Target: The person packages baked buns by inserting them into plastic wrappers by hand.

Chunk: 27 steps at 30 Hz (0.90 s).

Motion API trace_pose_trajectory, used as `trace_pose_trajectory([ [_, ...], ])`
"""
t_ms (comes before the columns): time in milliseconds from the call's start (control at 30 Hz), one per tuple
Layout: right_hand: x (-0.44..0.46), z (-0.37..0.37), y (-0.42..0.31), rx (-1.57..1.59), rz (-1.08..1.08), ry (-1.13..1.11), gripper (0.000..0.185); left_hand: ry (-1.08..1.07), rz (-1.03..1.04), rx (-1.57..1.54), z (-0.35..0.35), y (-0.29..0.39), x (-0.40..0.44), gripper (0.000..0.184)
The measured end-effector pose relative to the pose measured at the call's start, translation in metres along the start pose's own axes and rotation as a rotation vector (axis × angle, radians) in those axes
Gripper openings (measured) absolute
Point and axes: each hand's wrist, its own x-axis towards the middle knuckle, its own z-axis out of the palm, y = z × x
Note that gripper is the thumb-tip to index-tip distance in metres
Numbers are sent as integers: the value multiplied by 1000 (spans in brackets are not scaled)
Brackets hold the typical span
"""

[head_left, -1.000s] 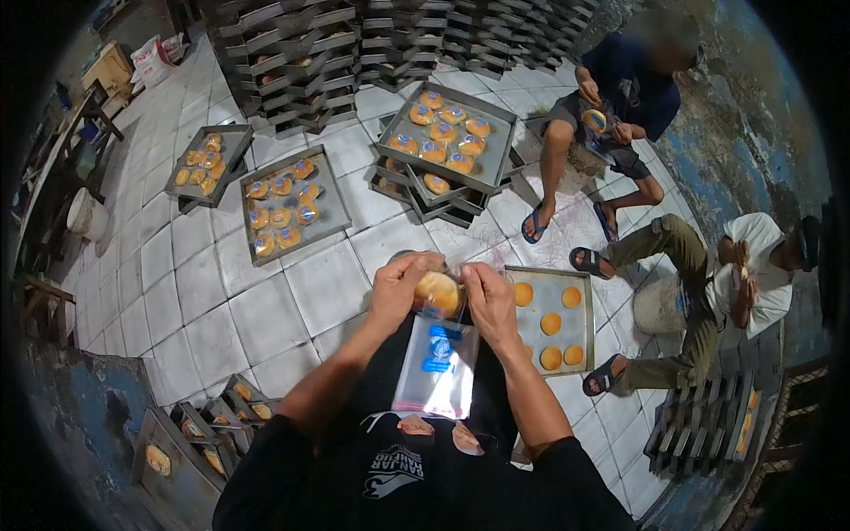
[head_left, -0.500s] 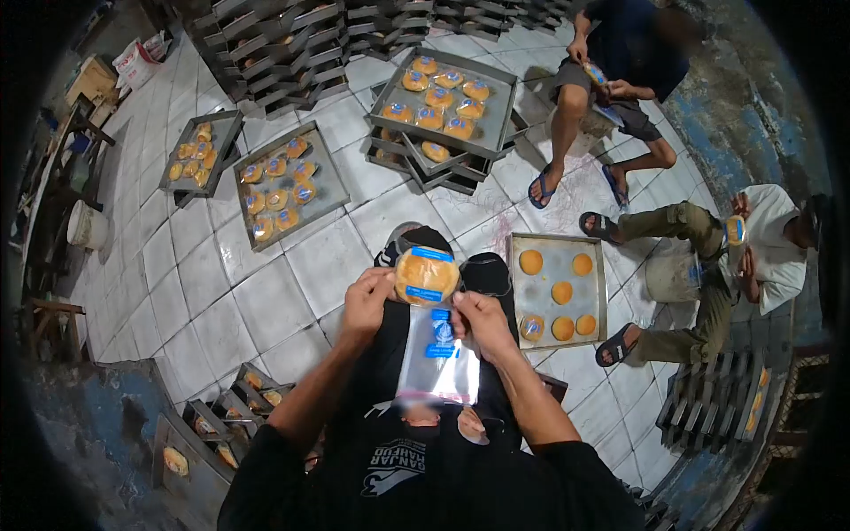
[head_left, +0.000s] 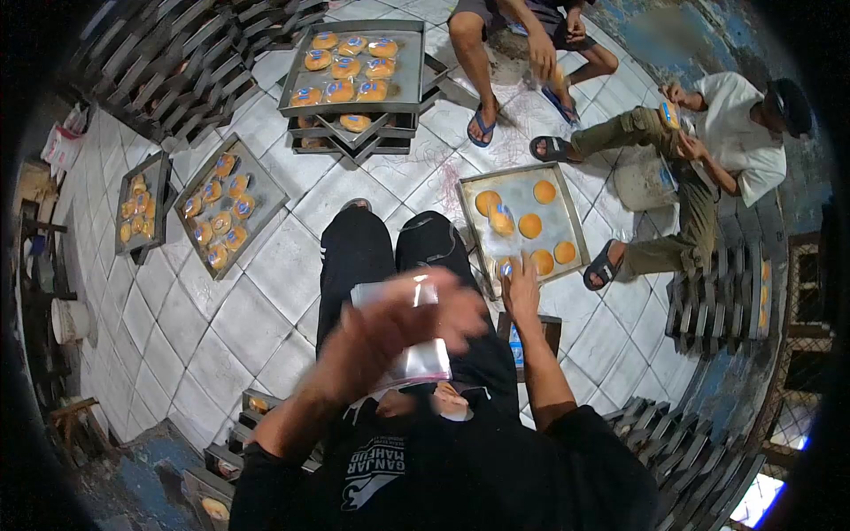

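Observation:
My left hand (head_left: 403, 323) is raised over my lap, smeared by motion. Its fingers look stretched out and nothing shows in them. Beneath it, a stack of clear plastic bags (head_left: 425, 361) lies on my lap, partly hidden. My right hand (head_left: 522, 290) reaches to the near edge of a metal tray (head_left: 580, 212), fingers apart, beside a wrapped bun (head_left: 506, 267); I cannot tell whether they touch. Several bare round buns (head_left: 529, 226) sit in this tray. Another wrapped bun (head_left: 501, 219), slightly blurred and tilted, appears over its left part.
Stacked trays of wrapped buns (head_left: 345, 66) stand ahead. Two more bun trays (head_left: 232, 206) (head_left: 142, 208) lie left. One person's hand (head_left: 542, 57) is at the top; another person in a white shirt (head_left: 748, 133) holds a wrapped bun (head_left: 668, 113). Tray racks (head_left: 722, 288) stand right.
The wrapped bun has left my hands, and an extra wrapped bun now appears over the right tray. My right hand has moved to that tray; my left has lifted. The view has shifted.

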Motion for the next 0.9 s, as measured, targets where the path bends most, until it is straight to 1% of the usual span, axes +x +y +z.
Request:
trace_pose_trajectory([
  [33, -17, 8, 11, -33, 29, -50, 27, -202, -35, -81, 23, 7, -6, 93],
  [67, -26, 9, 11, 23, 120, -191, 28, -446, -14, -272, 46, 0, -9, 88],
  [100, -37, 8, 9, 74, 218, -333, 29, -677, -10, -535, 71, -25, -11, 83],
  [133, -46, 7, 10, 120, 323, -470, 30, -867, -56, -861, 89, -55, -12, 78],
  [167, -51, 8, 11, 173, 367, -473, 34, -871, -62, -716, 92, -28, -16, 79],
  [233, -56, 12, 15, 197, 228, -319, 36, -895, -68, -424, 99, 25, -23, 81],
  [300, -40, -13, -2, 240, 325, -384, 39, -599, 97, -424, 75, 16, -37, 67],
  [333, -34, -20, -5, 388, 435, -420, 41, -438, 183, -401, 61, 12, -43, 61],
  [400, -20, -32, -3, 879, 594, -459, 42, -96, 343, -352, 35, 0, -55, 50],
  [433, -19, -38, -4, 1140, 675, -482, 42, 64, 432, -29, 16, -6, -44, 44],
  [467, -9, -51, -8, 1163, 701, -509, 39, 271, 468, 363, -2, -11, -33, 38],
  [500, 3, -69, -18, 1190, 714, -547, 36, 481, 452, 686, -19, -16, -23, 34],
  [533, 10, -85, -32, 850, 496, -523, 32, 466, 505, 1244, -31, -31, -15, 40],
  [567, 21, -100, -51, 512, 267, -476, 28, 421, 523, 1804, -45, -46, -13, 50],
  [600, 29, -116, -77, 477, 155, -389, 23, 495, 447, 1869, -68, -77, -23, 56],
  [633, 35, -127, -99, 600, 78, -385, 30, 566, 369, 1924, -85, -103, -35, 63],
  [667, 35, -131, -117, 657, -36, -366, 35, 586, 345, 1925, -90, -108, -43, 57],
  [700, 34, -133, -135, 707, -144, -341, 40, 502, 382, 1945, -94, -106, -47, 54],
  [767, 38, -140, -168, 556, -352, -311, 49, 335, 454, 1952, -99, -108, -46, 48],
  [800, 40, -142, -176, 491, -388, -333, 42, 272, 606, 2004, -102, -111, -47, 41],
  [867, 46, -143, -181, 403, -474, -399, 29, 278, 632, 1780, -90, -103, -47, 42],
  [900, 48, -143, -179, 379, -511, -451, 24, 263, 510, 1626, -81, -92, -46, 40],
])
